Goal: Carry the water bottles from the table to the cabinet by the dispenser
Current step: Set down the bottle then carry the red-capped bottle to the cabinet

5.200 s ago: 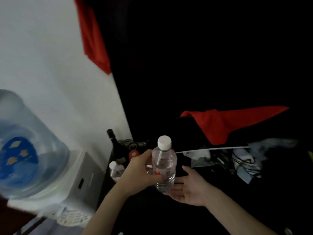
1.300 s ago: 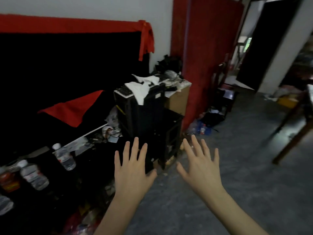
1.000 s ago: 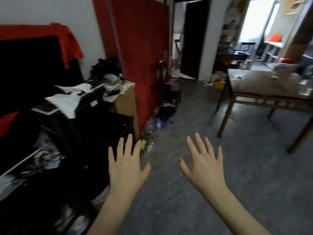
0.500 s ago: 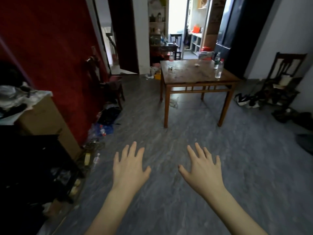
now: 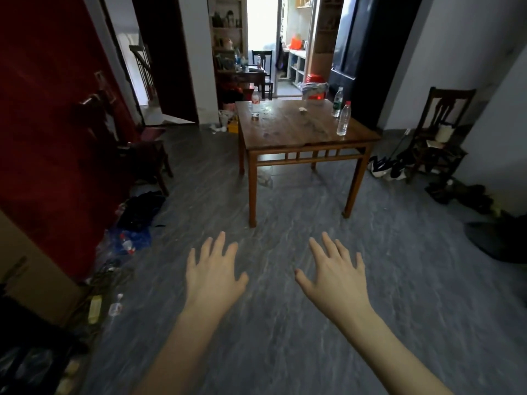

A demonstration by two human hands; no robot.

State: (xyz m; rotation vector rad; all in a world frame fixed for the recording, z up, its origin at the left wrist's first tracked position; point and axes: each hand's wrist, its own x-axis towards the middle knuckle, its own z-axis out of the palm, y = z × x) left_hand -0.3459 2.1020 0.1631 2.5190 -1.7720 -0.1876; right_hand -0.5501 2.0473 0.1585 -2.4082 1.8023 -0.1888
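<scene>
Left hand [image 5: 212, 276]: held out palm down over the grey floor [image 5: 285, 337], fingers straight and spread, holding nothing.
Right hand [image 5: 336, 276]: level with the left, same flat spread pose, also empty.
Wooden table [image 5: 296, 129]: ahead, well apart from both hands.
Bottles: one [image 5: 255, 96] at the table's far left edge; two upright near its right edge, a green-labelled one [image 5: 337, 101] behind a red-capped one [image 5: 343, 118].
</scene>
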